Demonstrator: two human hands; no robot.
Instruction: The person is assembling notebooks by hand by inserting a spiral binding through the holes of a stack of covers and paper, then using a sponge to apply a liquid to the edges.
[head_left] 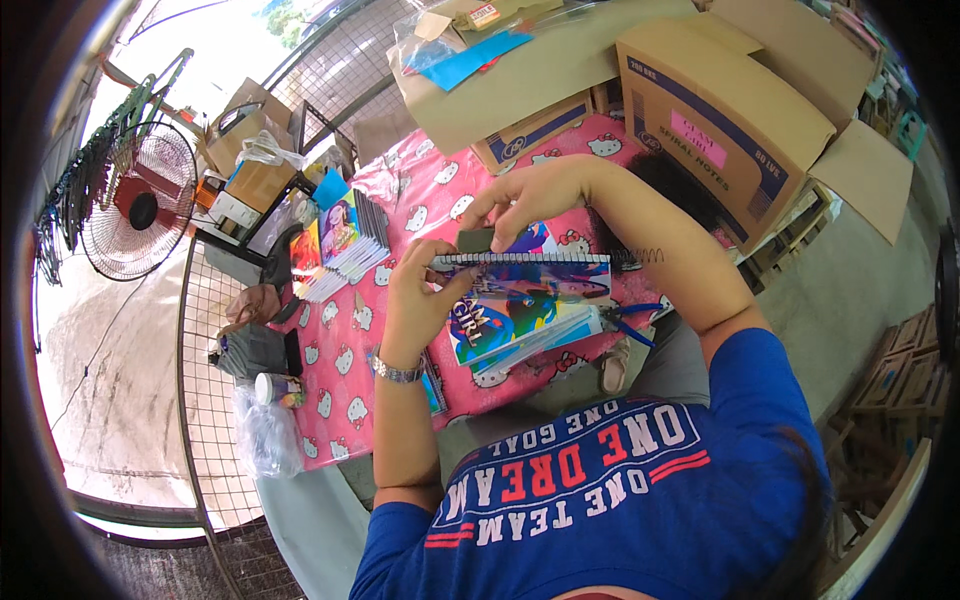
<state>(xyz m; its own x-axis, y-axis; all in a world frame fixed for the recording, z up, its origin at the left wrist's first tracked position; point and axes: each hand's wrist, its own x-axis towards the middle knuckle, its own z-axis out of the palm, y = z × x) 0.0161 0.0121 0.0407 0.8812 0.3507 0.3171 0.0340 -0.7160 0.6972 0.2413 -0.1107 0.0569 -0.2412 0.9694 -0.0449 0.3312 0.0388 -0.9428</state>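
A notebook (525, 305) with a bright blue picture cover lies tilted over the pink patterned table (340, 390). A black wire spiral (600, 258) runs along its top edge and sticks out past the right end. My left hand (420, 295) grips the notebook's left end near the spiral. My right hand (530, 200) reaches over from the right and pinches the spiral near the middle of the top edge. Blue-handled pliers (635, 325) lie on the table just right of the notebook.
A fanned stack of colourful notebooks (345, 245) lies at the table's left. Big cardboard boxes (720, 110) stand behind and to the right. A standing fan (140, 205) is at far left, beyond a wire grid panel (210, 400). A plastic bag (265, 430) hangs on the grid.
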